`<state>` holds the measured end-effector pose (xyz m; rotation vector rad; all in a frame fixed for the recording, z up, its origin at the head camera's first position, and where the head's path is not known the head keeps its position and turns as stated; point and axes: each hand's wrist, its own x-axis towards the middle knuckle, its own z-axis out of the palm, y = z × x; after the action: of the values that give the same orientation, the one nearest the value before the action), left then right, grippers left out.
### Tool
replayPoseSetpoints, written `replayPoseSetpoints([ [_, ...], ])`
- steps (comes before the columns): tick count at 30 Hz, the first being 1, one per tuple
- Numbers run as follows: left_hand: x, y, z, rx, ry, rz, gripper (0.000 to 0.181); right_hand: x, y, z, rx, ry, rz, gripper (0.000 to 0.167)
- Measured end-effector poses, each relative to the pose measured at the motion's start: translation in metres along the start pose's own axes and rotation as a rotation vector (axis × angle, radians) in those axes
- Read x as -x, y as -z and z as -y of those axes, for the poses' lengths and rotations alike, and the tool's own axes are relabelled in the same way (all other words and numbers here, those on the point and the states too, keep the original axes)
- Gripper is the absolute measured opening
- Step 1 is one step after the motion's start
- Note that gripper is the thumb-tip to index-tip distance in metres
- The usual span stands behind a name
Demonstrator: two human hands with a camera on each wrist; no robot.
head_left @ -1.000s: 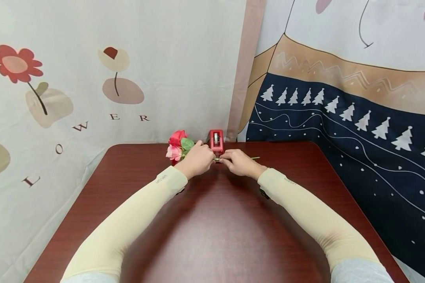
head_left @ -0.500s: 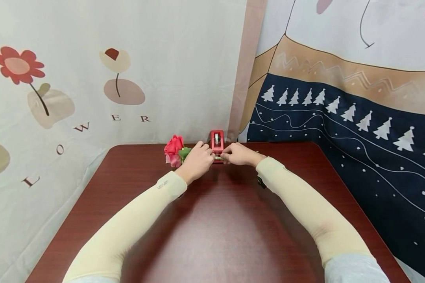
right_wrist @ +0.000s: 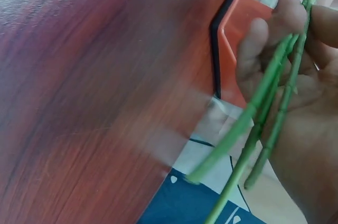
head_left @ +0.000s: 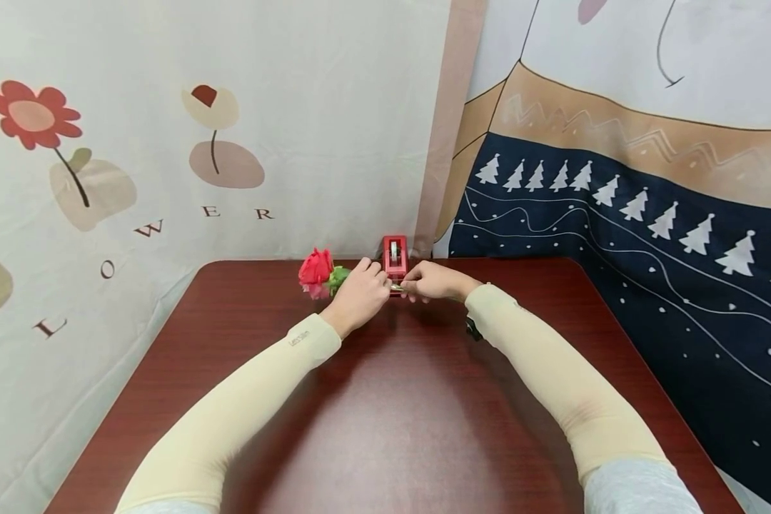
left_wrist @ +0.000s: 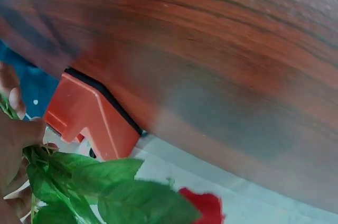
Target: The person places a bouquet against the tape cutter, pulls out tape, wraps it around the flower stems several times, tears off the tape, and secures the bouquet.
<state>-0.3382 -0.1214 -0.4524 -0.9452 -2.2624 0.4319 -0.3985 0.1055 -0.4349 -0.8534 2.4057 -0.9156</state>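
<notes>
Roses with red and pink petals (head_left: 316, 268), green leaves (left_wrist: 100, 176) and thin green stems (right_wrist: 228, 140) are held near the far edge of a glossy reddish-brown wooden table (head_left: 417, 400), flower heads toward the left. The left hand (head_left: 360, 289) grips the stems just below the leaves, its fingers curled. The right hand (head_left: 435, 280) pinches them between thumb and fingers farther along; stem ends stick out beyond that palm. Just behind both hands stands a red tape dispenser (head_left: 395, 250). Pale cream sleeves (head_left: 283, 378) cover both forearms.
</notes>
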Motion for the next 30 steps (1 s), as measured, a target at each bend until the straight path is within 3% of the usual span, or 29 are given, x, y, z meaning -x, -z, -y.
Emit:
replayPoseSetpoints([
  [6, 0.001, 0.001, -0.002, 0.003, 0.014, 0.025, 0.023, 0.003, -0.004, -0.001, 0.162, 0.071, -0.076, 0.032],
  [16, -0.007, 0.013, 0.0, 0.048, 0.052, 0.147, 0.02, 0.007, -0.018, -0.006, 0.306, 0.196, -0.235, 0.024],
  [24, -0.021, 0.024, 0.012, 0.219, 0.09, 0.315, 0.012, 0.011, -0.022, -0.01, 0.362, 0.263, -0.32, 0.02],
  [30, -0.032, 0.028, 0.029, 0.439, 0.164, 0.523, 0.024, 0.011, -0.025, -0.013, 0.382, 0.298, -0.325, 0.021],
])
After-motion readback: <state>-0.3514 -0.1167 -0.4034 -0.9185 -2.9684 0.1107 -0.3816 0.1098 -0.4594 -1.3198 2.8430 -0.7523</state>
